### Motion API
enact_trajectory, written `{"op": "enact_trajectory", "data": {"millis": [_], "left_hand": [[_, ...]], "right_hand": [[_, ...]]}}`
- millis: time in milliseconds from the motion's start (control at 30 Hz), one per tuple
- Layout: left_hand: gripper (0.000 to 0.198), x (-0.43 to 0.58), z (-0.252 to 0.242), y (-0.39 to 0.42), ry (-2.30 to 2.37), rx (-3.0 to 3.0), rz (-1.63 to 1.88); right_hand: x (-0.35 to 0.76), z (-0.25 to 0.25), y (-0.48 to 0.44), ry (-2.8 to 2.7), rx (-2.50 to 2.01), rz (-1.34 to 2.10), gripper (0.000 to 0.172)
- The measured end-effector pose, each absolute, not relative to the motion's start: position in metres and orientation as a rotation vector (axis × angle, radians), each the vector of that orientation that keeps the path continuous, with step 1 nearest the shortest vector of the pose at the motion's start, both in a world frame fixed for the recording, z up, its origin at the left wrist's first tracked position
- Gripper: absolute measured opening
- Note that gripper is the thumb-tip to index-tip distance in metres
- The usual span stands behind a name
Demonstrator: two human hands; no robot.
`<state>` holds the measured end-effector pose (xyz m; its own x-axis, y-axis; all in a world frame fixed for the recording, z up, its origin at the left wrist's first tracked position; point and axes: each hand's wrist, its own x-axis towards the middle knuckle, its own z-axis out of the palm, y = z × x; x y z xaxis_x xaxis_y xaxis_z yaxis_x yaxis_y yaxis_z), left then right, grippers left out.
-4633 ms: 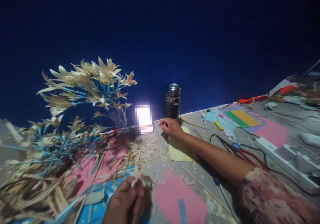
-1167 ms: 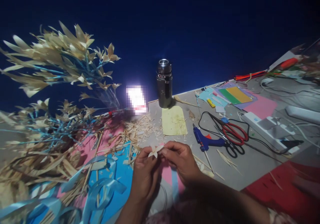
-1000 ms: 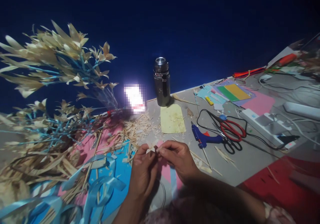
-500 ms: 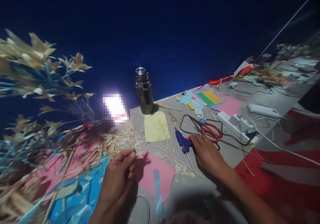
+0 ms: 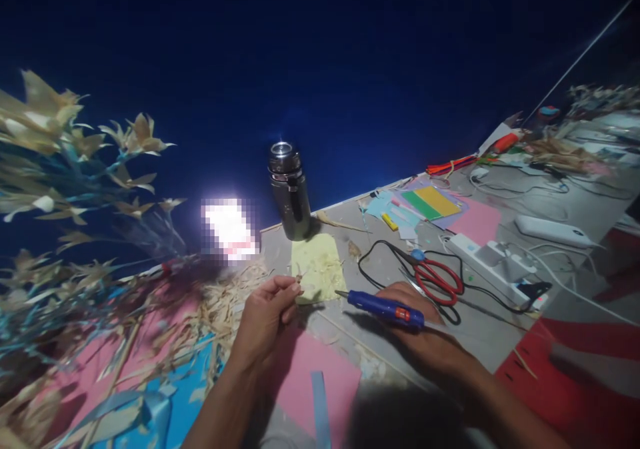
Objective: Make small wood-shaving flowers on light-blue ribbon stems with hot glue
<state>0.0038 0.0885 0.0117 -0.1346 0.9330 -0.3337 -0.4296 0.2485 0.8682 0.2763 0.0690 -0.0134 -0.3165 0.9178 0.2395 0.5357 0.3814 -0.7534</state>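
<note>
My right hand (image 5: 413, 309) is wrapped around a blue hot glue gun (image 5: 383, 307), raised off the table with its nozzle pointing left. Pinched between thumb and fingertips of my left hand (image 5: 273, 305) is a small brownish piece (image 5: 299, 279), too small to name. The left fingertips are over the edge of a pale yellow sheet (image 5: 317, 259), which carries dried residue. The nozzle tip is a short way right of those fingertips, apart from them. Below my hands lies a pink paper sheet (image 5: 310, 375) with a light blue strip (image 5: 320, 405) across it.
A dark metal flask (image 5: 295, 205) stands behind the yellow sheet. Red-handled scissors (image 5: 440, 279), black cord and a white power strip (image 5: 493, 265) lie to the right. Dried-leaf flowers (image 5: 135, 139) and scattered shavings (image 5: 225, 302) fill the left side.
My right hand has lifted the glue gun off the table and turned it leftward. My left hand has moved up and right, nearer the yellow sheet, still pinching the small piece.
</note>
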Motion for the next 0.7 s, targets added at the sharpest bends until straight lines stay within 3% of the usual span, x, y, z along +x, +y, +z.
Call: {"op": "enact_trajectory", "data": {"millis": [167,700], "left_hand": [[0.027,0.005,0.008,0.084,1.179,0.618,1.236],[0.028,0.006,0.010,0.081,1.167,0.632,1.212]], "right_hand": [[0.255,-0.002,0.075,-1.898,-1.116,0.953,0.021],[0.249,-0.006,0.070,-2.084,-1.065,0.862,0.029]]}}
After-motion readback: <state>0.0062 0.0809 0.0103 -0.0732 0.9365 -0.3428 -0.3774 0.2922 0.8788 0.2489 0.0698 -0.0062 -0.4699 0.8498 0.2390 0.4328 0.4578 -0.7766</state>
